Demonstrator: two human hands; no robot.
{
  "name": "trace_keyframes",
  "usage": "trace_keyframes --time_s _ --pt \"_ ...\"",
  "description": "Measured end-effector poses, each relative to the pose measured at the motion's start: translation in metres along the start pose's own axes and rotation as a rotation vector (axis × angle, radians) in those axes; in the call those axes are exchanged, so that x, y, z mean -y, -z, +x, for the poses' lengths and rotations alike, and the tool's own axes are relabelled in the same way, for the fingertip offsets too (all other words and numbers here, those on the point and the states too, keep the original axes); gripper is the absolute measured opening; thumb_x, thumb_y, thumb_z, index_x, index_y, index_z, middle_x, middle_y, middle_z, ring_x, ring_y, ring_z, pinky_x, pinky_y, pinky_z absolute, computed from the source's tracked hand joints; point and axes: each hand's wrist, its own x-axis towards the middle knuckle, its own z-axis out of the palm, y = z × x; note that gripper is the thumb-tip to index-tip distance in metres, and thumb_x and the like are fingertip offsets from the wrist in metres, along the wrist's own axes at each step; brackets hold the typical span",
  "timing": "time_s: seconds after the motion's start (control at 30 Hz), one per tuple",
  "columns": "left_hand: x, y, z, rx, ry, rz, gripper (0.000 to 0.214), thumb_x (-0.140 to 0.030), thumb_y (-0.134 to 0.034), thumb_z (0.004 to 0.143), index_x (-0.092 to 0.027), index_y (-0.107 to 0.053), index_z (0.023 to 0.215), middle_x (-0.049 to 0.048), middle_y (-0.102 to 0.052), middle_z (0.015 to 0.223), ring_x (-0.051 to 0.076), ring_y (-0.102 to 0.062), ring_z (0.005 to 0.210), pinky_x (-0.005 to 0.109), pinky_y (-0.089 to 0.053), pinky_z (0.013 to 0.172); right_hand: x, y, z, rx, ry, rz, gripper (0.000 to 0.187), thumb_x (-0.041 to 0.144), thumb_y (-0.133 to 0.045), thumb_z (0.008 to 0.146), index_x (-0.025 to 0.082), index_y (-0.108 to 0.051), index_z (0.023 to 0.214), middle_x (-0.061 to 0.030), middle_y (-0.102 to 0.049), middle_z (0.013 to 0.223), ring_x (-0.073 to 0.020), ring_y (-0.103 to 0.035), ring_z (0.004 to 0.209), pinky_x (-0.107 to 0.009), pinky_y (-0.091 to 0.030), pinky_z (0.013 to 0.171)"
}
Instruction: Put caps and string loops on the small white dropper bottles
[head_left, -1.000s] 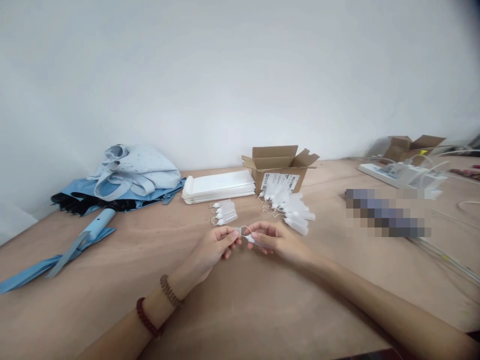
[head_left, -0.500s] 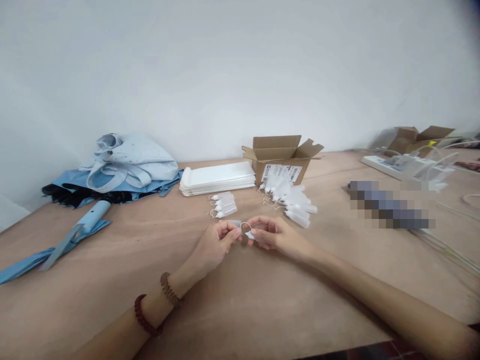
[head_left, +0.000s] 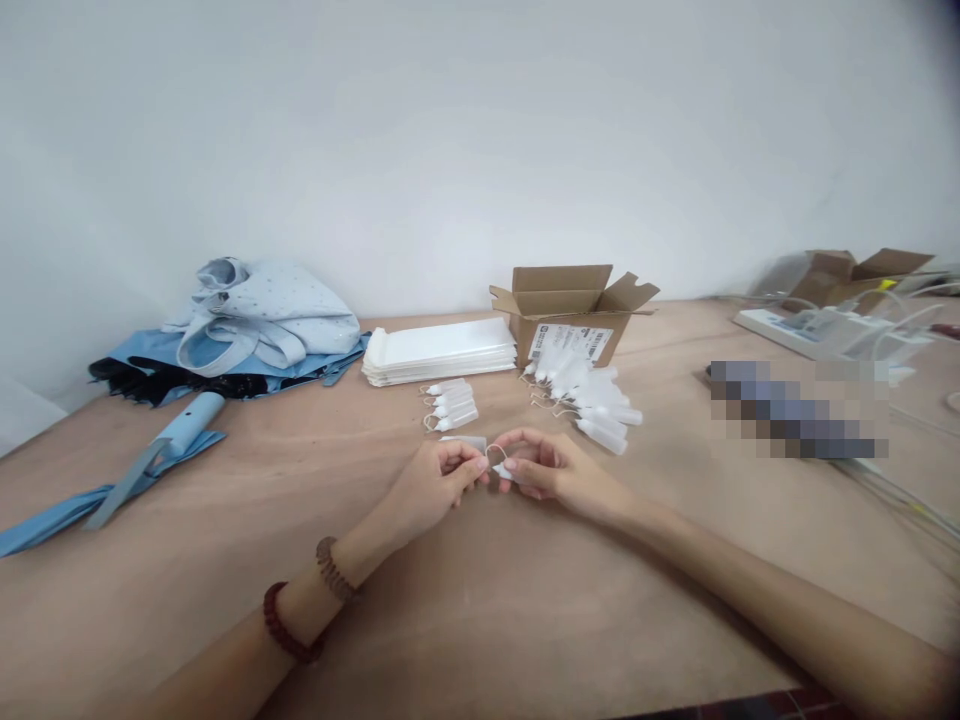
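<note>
Over the table's middle my two hands meet, both with closed fingers. My right hand (head_left: 551,468) pinches a small plastic squeeze bottle (head_left: 502,470); its white pointed tip shows toward the left, the rest lies hidden in the fingers. From it a thin pale cord (head_left: 496,448) arches over to the thumb and finger of my left hand (head_left: 439,478), which grip it. Just behind my left fingers shows a translucent bottle body (head_left: 461,440); whether it is held or lying there I cannot tell. Beyond, several corded bottles (head_left: 456,408) lie in a row.
More translucent bottles (head_left: 600,432) lie heaped before an open cardboard box (head_left: 622,335). Left of it is a stack of white envelopes (head_left: 442,348). A pale bag (head_left: 300,310) and a blue umbrella (head_left: 187,425) lie left. Right are a blurred-out item (head_left: 787,410) and a power strip (head_left: 780,330).
The view has shifted slightly. My hands keep the same grip on the bottle and its cord; nothing else has visibly changed.
</note>
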Motion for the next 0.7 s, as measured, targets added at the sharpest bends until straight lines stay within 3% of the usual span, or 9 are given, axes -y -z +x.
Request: trace_keyframes --time_s 0.23,0.5,0.7 --pt "-0.005 0.003 -0.001 -0.005 0.063 -0.05 0.029 -0.044 -0.062 0.075 -0.015 -0.062 0.078 0.0024 -0.061 0.07 0.01 -0.047 0.058 0.021 -0.037 0.048 -0.002 0.002 0.001 0.013 0.025 0.02 0.04 0.047 -0.059 0.08 0.016 -0.054 0.104 -0.0025 -0.063 0.071 -0.0073 -0.036 0.049 -0.023 -0.028 0.048" --pt "0.003 -0.001 -0.003 0.013 -0.027 0.096 0.019 -0.035 -0.059 0.078 -0.016 -0.064 0.073 0.0013 -0.064 0.068 0.011 -0.05 0.056 0.022 -0.036 0.051 -0.005 0.001 -0.003 0.024 0.035 -0.111 0.037 0.043 -0.055 0.084 0.017 -0.053 0.11 -0.0029 -0.065 0.073 -0.008 -0.038 0.049 -0.022 -0.028 0.047" --pt "-0.004 0.008 -0.003 0.079 -0.081 0.207 0.019 -0.032 -0.057 0.078 -0.016 -0.066 0.073 0.0023 -0.064 0.067 0.013 -0.052 0.059 0.023 -0.037 0.055 -0.009 -0.001 -0.003 -0.01 0.094 -0.263 0.035 0.039 -0.053 0.087 0.018 -0.053 0.114 -0.0039 -0.067 0.078 -0.0113 -0.049 0.057 -0.023 -0.035 0.053"
